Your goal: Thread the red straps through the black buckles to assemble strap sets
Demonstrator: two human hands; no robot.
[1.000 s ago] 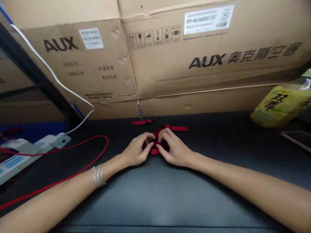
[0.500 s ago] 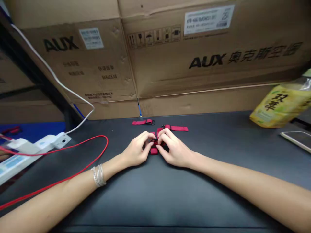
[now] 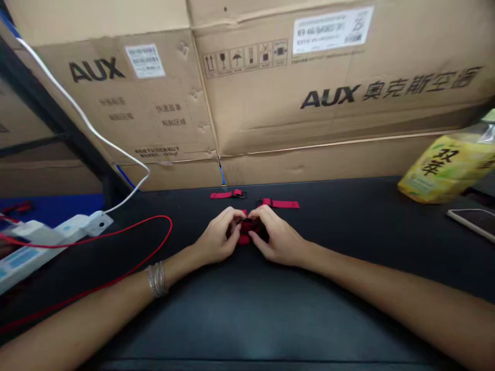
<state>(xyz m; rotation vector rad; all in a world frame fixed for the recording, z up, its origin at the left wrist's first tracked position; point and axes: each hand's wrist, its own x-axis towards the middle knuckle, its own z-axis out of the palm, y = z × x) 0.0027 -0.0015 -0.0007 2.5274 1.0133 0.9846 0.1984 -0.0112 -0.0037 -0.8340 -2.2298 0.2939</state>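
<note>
My left hand (image 3: 221,235) and my right hand (image 3: 277,236) meet at the middle of the dark table. Between them is a red strap (image 3: 244,239) with a dark buckle (image 3: 247,220), partly hidden by my fingers. The left thumb and fingers pinch it at its left side. My right fingers curl round its right side, with a small gap between thumb and forefinger. Behind my hands lie two more red straps with dark rings, one at the left (image 3: 224,195) and one at the right (image 3: 284,204).
Large cardboard boxes (image 3: 270,123) stand along the table's back edge. A white power strip (image 3: 46,247) and a red cable (image 3: 170,226) are at the left. A yellow-labelled bottle (image 3: 441,167) and a phone (image 3: 474,221) lie at the right.
A red strap piece that stood up by my right fingertips is no longer seen there. My right forefinger has shifted slightly left, and the buckle sits a little differently between my fingers.
</note>
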